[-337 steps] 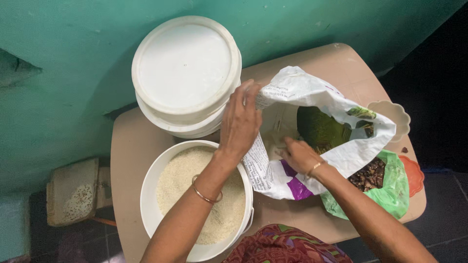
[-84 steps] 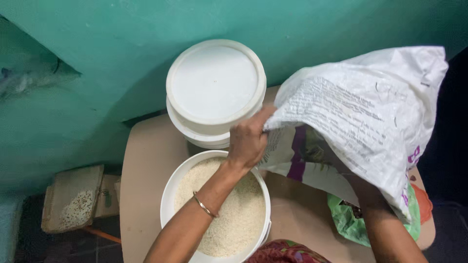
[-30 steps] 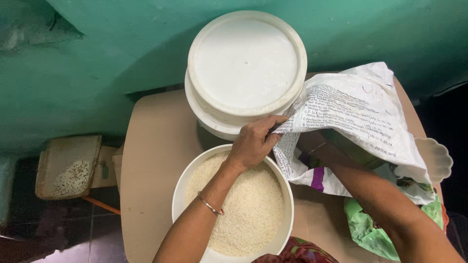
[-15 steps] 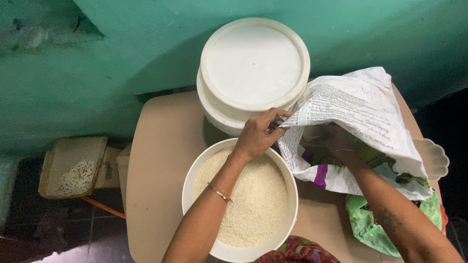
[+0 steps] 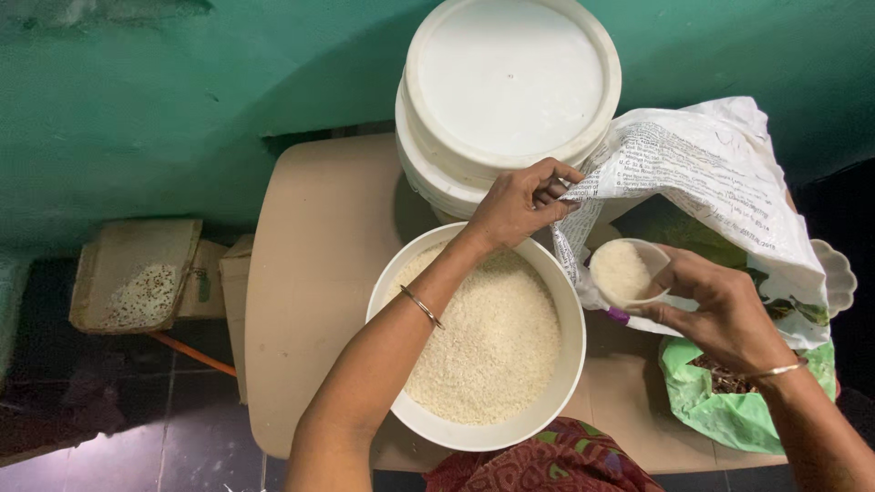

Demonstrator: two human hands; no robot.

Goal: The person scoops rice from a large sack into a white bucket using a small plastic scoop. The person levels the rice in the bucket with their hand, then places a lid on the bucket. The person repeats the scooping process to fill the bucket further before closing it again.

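— Rice in a small white cup: where is it sitting right now?

— It is being held in the right hand, fingers curling around the cup's rim and side, just at the mouth of the printed white plastic sack. The cup is looking full of white grains.

— And the left hand?

— It is pinching the edge of the sack's opening, fingers closing on the plastic and pulling it toward the buckets. A thin bangle is showing on that wrist, another on the right wrist.

— What is lying under the arms?

— A white bucket of rice is standing open on the beige table, the left forearm crossing over it. Just behind it, touching or nearly so, a second white bucket with its lid on is standing against the green wall.

— Anything else nearby?

— A green plastic bag is lying beside the sack under the right wrist, holding something dark. Down on the floor to the left, a flat tray is holding scattered grains.
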